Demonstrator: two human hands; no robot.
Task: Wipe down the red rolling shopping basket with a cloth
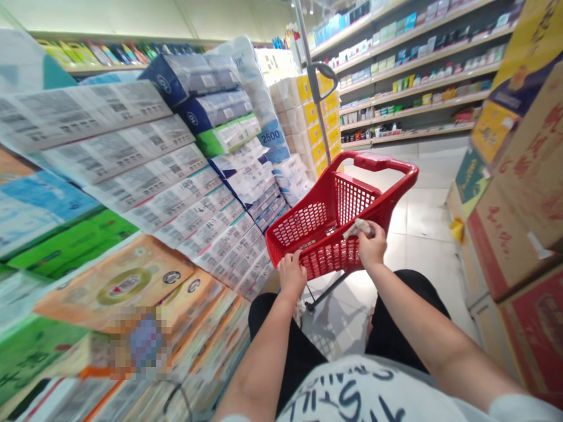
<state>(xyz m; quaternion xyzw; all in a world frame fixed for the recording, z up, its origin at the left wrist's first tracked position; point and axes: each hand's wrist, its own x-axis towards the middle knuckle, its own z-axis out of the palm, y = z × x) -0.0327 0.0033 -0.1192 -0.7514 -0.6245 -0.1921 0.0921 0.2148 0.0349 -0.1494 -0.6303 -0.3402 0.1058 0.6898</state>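
A red plastic shopping basket [387, 196] on a wheeled stand is tilted in front of me in a shop aisle. My left hand [291, 274] grips its near rim, fingers curled over the edge. My right hand [372, 245] rests on the same rim further right, closed on a small white crumpled cloth or tissue [357, 227]. The basket looks empty inside. My knees in black trousers show below the basket.
Stacked packs of tissue paper [167, 193] fill the left side close to my left arm. Cardboard cartons [523, 193] are piled on the right. A metal pole [314, 88] stands behind the basket. Shelves of goods [409, 76] line the far wall, with white tiled floor [417, 228] between.
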